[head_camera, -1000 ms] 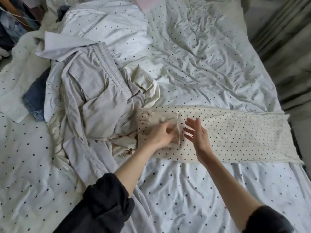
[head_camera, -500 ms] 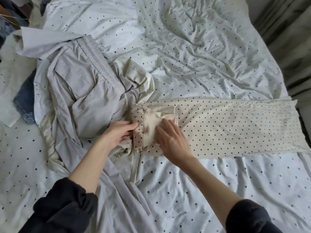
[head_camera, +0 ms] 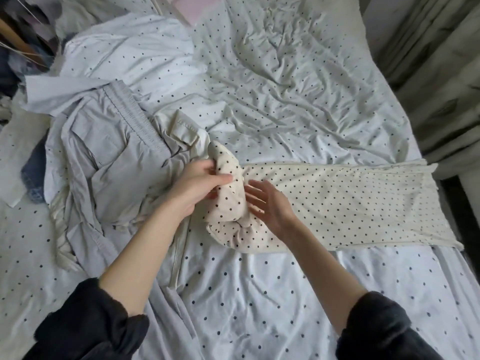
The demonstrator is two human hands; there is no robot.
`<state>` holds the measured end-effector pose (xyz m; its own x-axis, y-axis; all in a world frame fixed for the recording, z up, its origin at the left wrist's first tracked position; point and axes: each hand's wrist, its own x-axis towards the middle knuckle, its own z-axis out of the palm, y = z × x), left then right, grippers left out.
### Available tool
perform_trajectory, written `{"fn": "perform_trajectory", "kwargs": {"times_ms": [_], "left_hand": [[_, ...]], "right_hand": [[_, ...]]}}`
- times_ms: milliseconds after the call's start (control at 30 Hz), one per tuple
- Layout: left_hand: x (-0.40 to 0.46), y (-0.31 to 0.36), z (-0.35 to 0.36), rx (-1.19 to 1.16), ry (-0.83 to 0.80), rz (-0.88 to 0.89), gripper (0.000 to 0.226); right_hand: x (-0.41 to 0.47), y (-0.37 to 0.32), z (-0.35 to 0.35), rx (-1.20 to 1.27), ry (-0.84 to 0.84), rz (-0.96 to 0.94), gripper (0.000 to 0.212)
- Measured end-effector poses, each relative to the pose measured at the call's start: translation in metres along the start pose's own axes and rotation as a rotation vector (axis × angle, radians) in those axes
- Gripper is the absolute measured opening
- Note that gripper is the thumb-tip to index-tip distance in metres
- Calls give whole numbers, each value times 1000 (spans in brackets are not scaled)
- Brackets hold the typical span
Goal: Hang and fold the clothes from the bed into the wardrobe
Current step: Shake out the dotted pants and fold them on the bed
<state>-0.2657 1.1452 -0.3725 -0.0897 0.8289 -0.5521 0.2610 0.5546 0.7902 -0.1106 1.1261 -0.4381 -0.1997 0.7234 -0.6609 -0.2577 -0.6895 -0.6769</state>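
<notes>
Bed (head_camera: 298, 81): fills most of the view; crumpled white sheet with small dark dots.
Curtain (head_camera: 441, 63): grey-green, pleated, hanging along the bed's right side.
Light: soft, even daylight.

Bed layout, left to right

Clothes pile (head_camera: 104, 162) sits on the left of the bed (head_camera: 285, 87), with the dotted trousers (head_camera: 337, 203) stretched out to the right of it. Their rolled end is between both hands, left hand (head_camera: 197, 188) gripping it, right hand (head_camera: 267, 203) just beside. Curtain (head_camera: 441, 74) hangs off right.
</notes>
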Motion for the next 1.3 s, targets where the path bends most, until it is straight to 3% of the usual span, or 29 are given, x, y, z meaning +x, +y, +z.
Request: {"fn": "perform_trajectory", "kwargs": {"times_ms": [167,233,333,467,533,600,700,867,1067,1200,1300], "left_hand": [[13,7,108,161,-113,5,15],[18,-5,140,249,-164,-32,30],[23,-17,154,264,-80,-3,27],[35,-37,112,199,370,-40,24],[38,-47,98,136,357,-187,30],[37,-54,93,16,185,-346,30],[37,-60,92,-62,79,-422,33],[30,-49,88,-52,126,-284,14],[6,-28,31,11,208,-183,16],[-9,-10,-22,119,337,-130,20],[-18,6,-17,223,313,-46,29]], "right_hand": [[-9,-19,-89,181,78,56,44],[-15,-20,-115,109,118,56,42],[-19,-15,-146,-189,197,-14,38],[-15,-1,-144,-772,306,-433,29],[-12,3,-134,-904,258,-579,27],[-11,9,-125,-969,225,-622,27],[-11,14,-119,-1025,172,-529,33],[-12,12,-114,-1008,-14,-364,45],[-13,8,-50,-1022,-165,-348,53],[-8,0,0,-856,-387,-274,54],[-6,-9,4,-666,-407,-201,48]]}}
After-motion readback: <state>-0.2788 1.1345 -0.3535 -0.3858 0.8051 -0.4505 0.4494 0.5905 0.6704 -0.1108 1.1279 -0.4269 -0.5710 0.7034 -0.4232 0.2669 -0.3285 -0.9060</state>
